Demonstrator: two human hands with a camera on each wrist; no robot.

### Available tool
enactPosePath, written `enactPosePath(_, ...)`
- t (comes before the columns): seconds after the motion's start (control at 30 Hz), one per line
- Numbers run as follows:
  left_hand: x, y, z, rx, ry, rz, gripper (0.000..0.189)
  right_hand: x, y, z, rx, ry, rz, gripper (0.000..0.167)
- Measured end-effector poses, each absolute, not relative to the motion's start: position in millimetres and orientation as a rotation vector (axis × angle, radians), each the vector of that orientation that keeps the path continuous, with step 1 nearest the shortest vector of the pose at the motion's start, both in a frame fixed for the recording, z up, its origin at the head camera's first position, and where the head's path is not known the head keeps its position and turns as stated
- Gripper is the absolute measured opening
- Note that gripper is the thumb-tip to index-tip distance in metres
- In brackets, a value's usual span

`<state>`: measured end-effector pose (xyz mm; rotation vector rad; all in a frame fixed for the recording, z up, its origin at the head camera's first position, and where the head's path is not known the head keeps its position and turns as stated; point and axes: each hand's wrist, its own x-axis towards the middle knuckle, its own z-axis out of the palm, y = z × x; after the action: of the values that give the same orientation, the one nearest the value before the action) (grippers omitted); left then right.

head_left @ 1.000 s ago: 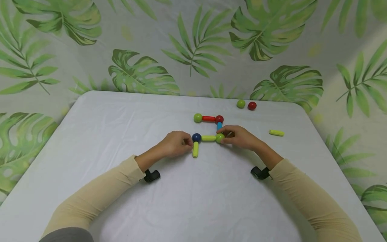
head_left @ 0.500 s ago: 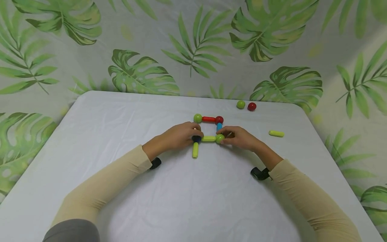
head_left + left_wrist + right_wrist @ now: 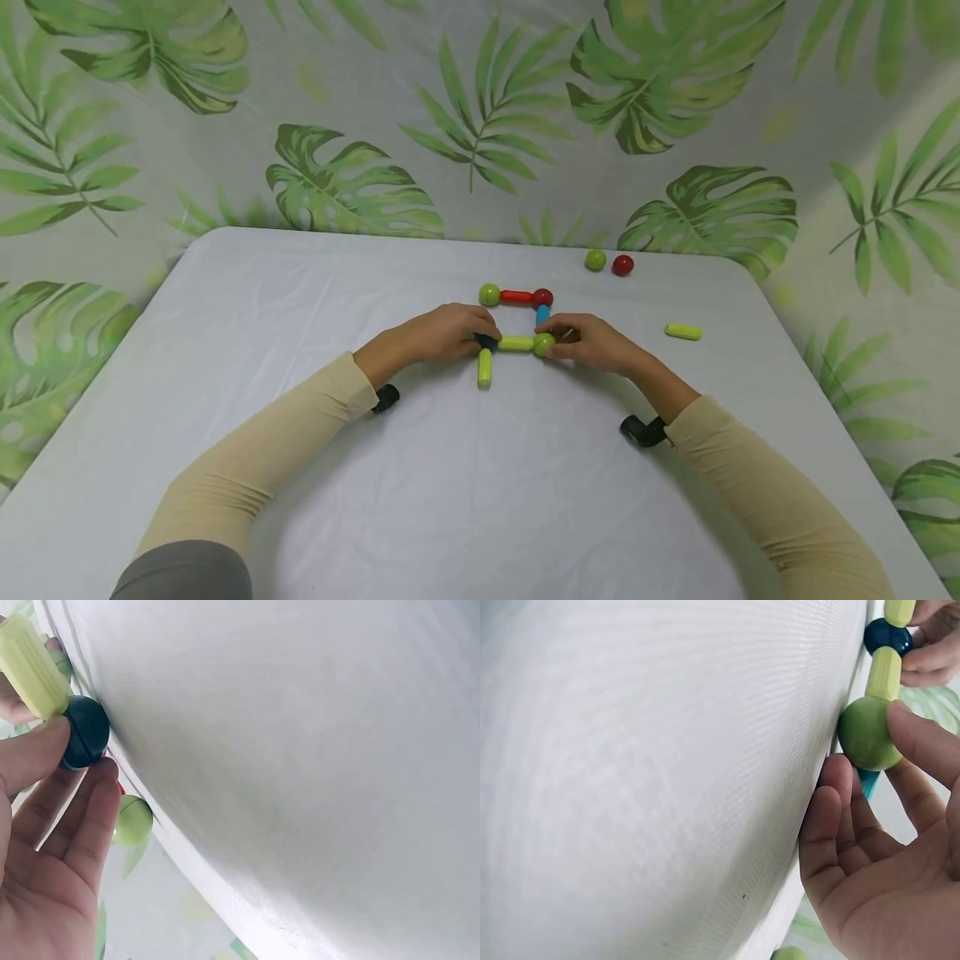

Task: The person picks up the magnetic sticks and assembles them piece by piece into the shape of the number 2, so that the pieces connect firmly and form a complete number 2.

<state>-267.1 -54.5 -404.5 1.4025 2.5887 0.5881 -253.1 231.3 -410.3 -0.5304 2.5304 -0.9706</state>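
My left hand (image 3: 448, 333) pinches a dark blue ball (image 3: 88, 731) between thumb and fingers; in the head view it mostly covers that ball. One yellow-green stick (image 3: 484, 368) points from the ball toward me, and a second yellow-green stick (image 3: 516, 343) runs right to a green ball (image 3: 868, 733). My right hand (image 3: 588, 340) grips this green ball with thumb and fingertips. Behind it a blue stick (image 3: 543, 315) leads to a red ball (image 3: 543, 297). From there a red stick (image 3: 516, 297) joins another green ball (image 3: 489, 294) at the left.
A loose green ball (image 3: 596, 260) and a loose red ball (image 3: 622, 265) lie near the table's back edge. One loose yellow-green stick (image 3: 683, 332) lies to the right. White cloth covers the table (image 3: 480, 492); a leaf-patterned cloth (image 3: 352, 179) hangs behind.
My left hand has moved right and slightly back from beside the dark blue ball and now holds it. The right hand stays on the green ball.
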Motion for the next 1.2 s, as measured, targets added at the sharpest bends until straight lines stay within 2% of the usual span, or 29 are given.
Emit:
enactPosePath(0.77,-271,-55,-402,1.338,2.556,0.588,0.027,-254,231,-409,-0.55,2.542,-0.937,0.04)
enactPosePath(1.2,-271,-55,-401,1.333,2.541,0.591,0.028,-249,238,-399,-0.535,2.612,-0.801,0.05)
